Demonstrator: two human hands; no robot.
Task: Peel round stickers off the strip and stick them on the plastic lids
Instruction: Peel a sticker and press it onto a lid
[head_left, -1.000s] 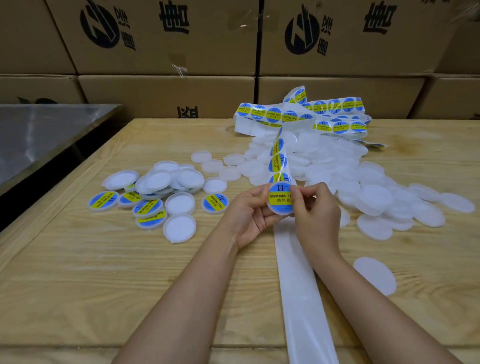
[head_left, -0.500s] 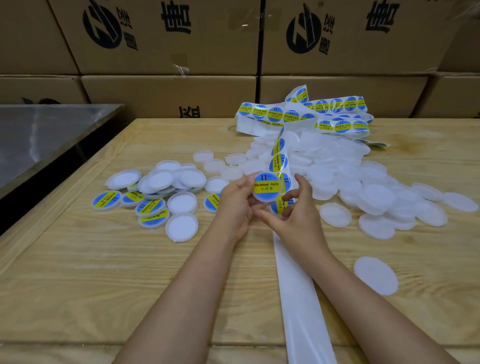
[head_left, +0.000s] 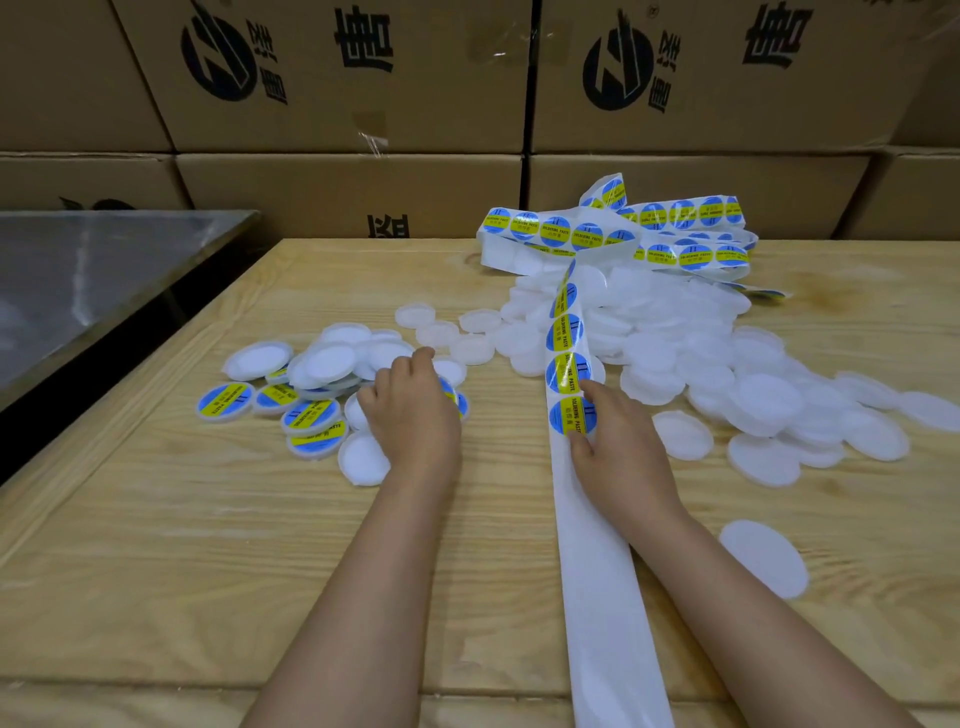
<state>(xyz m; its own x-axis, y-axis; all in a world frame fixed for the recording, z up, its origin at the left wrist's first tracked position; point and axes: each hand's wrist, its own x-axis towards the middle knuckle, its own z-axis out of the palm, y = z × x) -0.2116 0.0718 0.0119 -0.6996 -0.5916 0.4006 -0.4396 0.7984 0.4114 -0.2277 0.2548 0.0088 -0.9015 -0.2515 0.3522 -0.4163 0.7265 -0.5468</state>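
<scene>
Stickered lids (head_left: 227, 401), roughly five, left of strip (head_left: 597, 571), left hand (head_left: 415, 415) pressing flat there; bare pile (head_left: 727, 374) right of strip; right hand (head_left: 618, 447) touching next sticker (head_left: 569, 418), grip unclear.

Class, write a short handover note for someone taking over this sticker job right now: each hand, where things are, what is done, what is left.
Left hand: palm down on a lid among the stickered lids; its grip is hidden.
Right hand: thumb and forefinger touch the edge of the nearest sticker on the strip, which is not yet peeled.
Done: a few stickered lids on the left of the table, mixed with some bare ones.
Left: the big pile of bare lids on the right. Many stickers remain on the strip farther back.
</scene>
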